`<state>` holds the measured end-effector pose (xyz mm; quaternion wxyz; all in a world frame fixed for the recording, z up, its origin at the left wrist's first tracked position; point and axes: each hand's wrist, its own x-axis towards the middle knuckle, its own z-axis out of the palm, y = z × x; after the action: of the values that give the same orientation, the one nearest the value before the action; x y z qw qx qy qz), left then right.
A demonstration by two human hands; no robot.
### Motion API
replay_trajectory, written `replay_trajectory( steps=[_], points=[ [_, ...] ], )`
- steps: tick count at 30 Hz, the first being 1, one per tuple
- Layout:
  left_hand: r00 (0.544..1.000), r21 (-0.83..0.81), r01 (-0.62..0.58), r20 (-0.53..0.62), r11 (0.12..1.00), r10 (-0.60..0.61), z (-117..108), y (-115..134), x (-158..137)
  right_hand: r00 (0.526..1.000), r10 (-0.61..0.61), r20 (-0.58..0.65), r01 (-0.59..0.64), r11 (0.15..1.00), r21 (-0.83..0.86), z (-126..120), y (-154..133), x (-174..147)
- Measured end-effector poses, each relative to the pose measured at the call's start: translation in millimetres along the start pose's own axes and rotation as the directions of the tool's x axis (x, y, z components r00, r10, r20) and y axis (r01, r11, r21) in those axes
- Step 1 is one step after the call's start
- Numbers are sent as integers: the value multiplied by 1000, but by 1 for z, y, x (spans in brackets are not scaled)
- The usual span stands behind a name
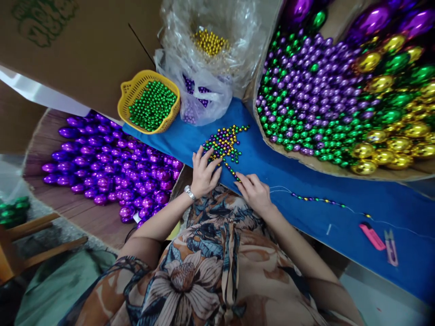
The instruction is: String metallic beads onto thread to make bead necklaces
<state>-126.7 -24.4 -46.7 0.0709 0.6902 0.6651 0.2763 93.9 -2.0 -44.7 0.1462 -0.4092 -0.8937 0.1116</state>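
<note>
My left hand (204,174) lies with its fingers spread at the near edge of a loose pile of small purple, green and gold beads (222,138). Its fingertips touch the beads. My right hand (254,192) is closed, thumb and fingers pinched on the near end of a short row of strung beads (231,171) that points toward the pile. Whatever runs through that row is too fine to make out. From behind my right hand a thin pale thread (280,188) trails right across the blue cloth, carrying more beads (319,199) in small groups.
The blue cloth (306,181) covers the table. A yellow basket (124,106) of green beads and clear plastic bags (217,108) stand behind. Boxes of shiny beads flank me: purple beads (102,181) left, mixed beads (316,86) right. A pink lighter (373,236) and thread snips (390,249) lie right.
</note>
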Motion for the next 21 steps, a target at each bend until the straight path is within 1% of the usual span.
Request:
replay_trajectory(
  steps=[5,10,13,15,18,21],
  points=[
    [1000,-7,4,9,1000,-4,5,0,6,1000,15,-7,-15,999,-34,1,0,2],
    [999,28,-44,8,999,43,7,2,5,1000,27,-4,-28,998,-53,6,-4,9],
    [997,29,-73,20,997,72,6,4,3,999,21,-39,-23,998,-63,10,-5,11],
    [998,26,-64,23,998,63,4,3,2,998,13,-68,-17,998,-60,11,-4,11],
    [999,16,-35,-29,999,35,0,0,1,996,10,-88,-14,999,-41,9,-1,8],
    [998,12,-22,-66,1000,23,-4,-4,-1,997,-16,-72,15,1000,-16,5,1,4]
  ],
)
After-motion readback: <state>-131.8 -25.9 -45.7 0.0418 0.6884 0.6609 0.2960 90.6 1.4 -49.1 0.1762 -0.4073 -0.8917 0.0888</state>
